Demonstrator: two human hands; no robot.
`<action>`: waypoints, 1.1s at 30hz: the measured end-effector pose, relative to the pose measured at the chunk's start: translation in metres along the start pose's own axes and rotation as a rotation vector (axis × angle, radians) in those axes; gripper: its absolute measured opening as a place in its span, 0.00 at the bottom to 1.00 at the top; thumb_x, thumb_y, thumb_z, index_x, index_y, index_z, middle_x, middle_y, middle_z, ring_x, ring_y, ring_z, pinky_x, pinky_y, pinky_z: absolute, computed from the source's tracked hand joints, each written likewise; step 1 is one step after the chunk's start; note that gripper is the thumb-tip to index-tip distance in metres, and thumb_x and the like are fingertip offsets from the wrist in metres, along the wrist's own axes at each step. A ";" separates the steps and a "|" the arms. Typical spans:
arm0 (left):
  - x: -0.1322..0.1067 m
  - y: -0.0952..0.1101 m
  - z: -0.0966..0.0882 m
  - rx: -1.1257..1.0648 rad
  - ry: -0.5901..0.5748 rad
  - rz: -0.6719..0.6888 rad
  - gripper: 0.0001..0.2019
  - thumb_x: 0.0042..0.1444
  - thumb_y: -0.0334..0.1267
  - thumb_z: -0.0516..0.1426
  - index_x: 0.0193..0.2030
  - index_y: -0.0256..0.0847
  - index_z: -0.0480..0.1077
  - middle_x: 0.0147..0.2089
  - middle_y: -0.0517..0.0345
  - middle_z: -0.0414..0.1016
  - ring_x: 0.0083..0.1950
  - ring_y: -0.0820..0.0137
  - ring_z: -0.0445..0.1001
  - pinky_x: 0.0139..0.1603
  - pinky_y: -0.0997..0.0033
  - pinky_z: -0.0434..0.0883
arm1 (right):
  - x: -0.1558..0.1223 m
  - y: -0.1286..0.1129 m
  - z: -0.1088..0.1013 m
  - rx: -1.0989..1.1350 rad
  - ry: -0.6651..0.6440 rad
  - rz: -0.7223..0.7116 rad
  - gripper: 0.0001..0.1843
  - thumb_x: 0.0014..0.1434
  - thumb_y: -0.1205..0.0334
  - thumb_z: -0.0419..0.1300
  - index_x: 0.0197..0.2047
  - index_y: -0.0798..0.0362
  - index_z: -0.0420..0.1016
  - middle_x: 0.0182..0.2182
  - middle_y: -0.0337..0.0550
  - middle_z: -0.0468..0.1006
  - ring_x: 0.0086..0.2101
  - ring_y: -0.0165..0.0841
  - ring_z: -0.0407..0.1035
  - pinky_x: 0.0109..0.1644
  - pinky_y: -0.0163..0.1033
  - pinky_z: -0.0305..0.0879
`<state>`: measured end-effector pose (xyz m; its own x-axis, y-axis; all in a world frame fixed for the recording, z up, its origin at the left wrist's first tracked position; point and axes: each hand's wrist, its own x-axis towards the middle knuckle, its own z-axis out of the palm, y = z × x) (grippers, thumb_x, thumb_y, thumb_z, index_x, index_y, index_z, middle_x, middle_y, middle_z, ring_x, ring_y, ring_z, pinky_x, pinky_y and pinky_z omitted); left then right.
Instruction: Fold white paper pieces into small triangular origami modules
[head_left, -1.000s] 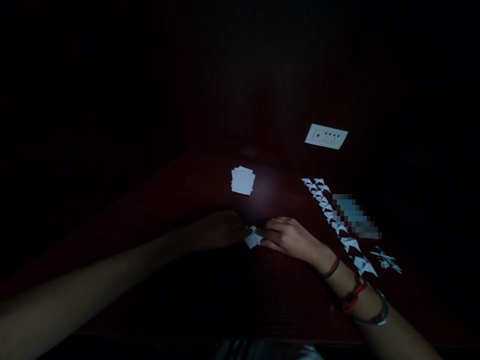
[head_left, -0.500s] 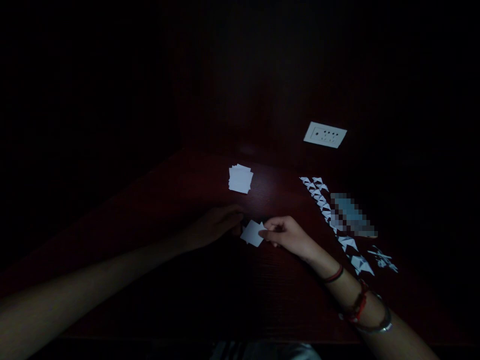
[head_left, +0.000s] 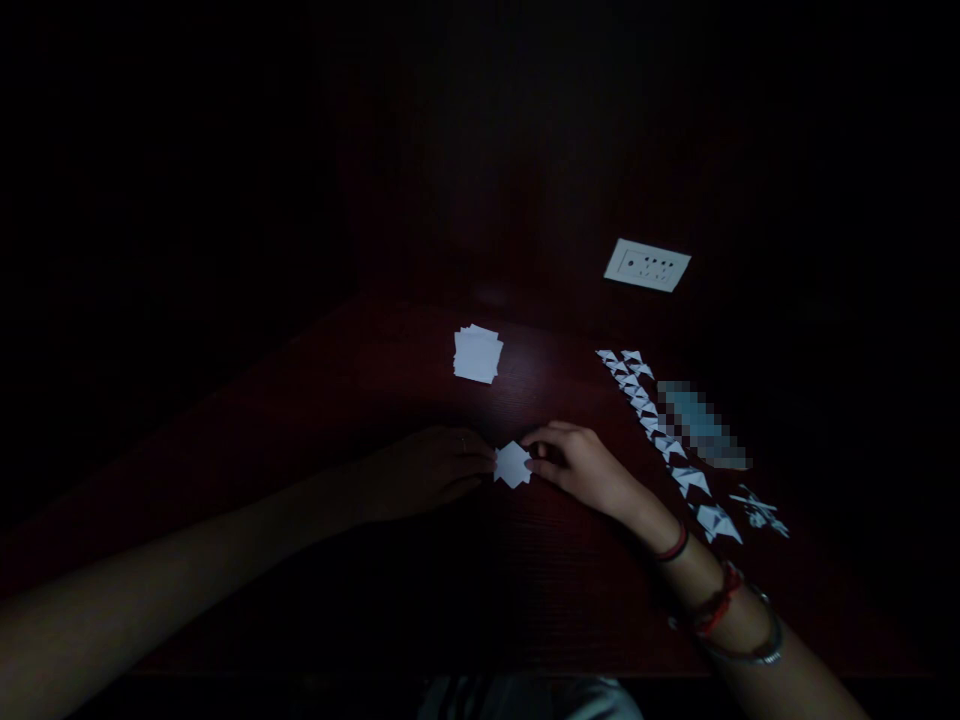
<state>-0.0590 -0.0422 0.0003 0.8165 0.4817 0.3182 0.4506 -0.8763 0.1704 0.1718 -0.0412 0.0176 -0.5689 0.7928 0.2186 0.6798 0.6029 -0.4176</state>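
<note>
A small folded white paper (head_left: pixel 513 465) with pointed corners is held low over the dark red table, between my two hands. My left hand (head_left: pixel 442 462), deep in shadow, pinches its left corner with the fingertips. On the opposite side, my right hand (head_left: pixel 574 460) grips the right corner between thumb and fingers. Beyond the hands lies a loose stack of square white papers (head_left: pixel 478 356). To the right, folded paper pieces (head_left: pixel 637 397) with pointed ends stand in a slanting row, the nearest one (head_left: pixel 716 523) larger in view.
A blurred-out bluish object (head_left: pixel 703 425) lies right of the row. Nearer is a small heap of thin white paper strips (head_left: pixel 761 512). A white wall socket (head_left: pixel 647 265) is at the back right. The table's front edge (head_left: pixel 375 676) runs along the bottom.
My left hand has moved right and taken the paper's left corner. The paper has turned, so its points now face both hands. My right hand stays at its right side.
</note>
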 end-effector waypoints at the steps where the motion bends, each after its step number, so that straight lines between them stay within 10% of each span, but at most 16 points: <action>1: -0.001 -0.002 0.001 0.009 0.004 -0.007 0.12 0.60 0.36 0.48 0.50 0.43 0.64 0.50 0.58 0.68 0.52 0.69 0.63 0.53 0.67 0.60 | 0.000 0.002 -0.002 0.012 -0.024 -0.064 0.13 0.52 0.68 0.57 0.43 0.54 0.71 0.33 0.42 0.71 0.33 0.28 0.66 0.38 0.33 0.62; 33: -0.010 -0.015 0.002 0.075 -0.096 0.184 0.15 0.59 0.32 0.49 0.53 0.44 0.62 0.59 0.57 0.57 0.60 0.65 0.52 0.58 0.63 0.53 | -0.002 0.006 -0.012 -0.045 -0.156 -0.317 0.15 0.55 0.63 0.55 0.46 0.54 0.70 0.41 0.45 0.69 0.39 0.30 0.66 0.44 0.36 0.64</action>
<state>-0.0729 -0.0335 -0.0075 0.9165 0.3153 0.2462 0.3138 -0.9483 0.0467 0.1829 -0.0383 0.0247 -0.8163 0.5446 0.1924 0.4757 0.8228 -0.3109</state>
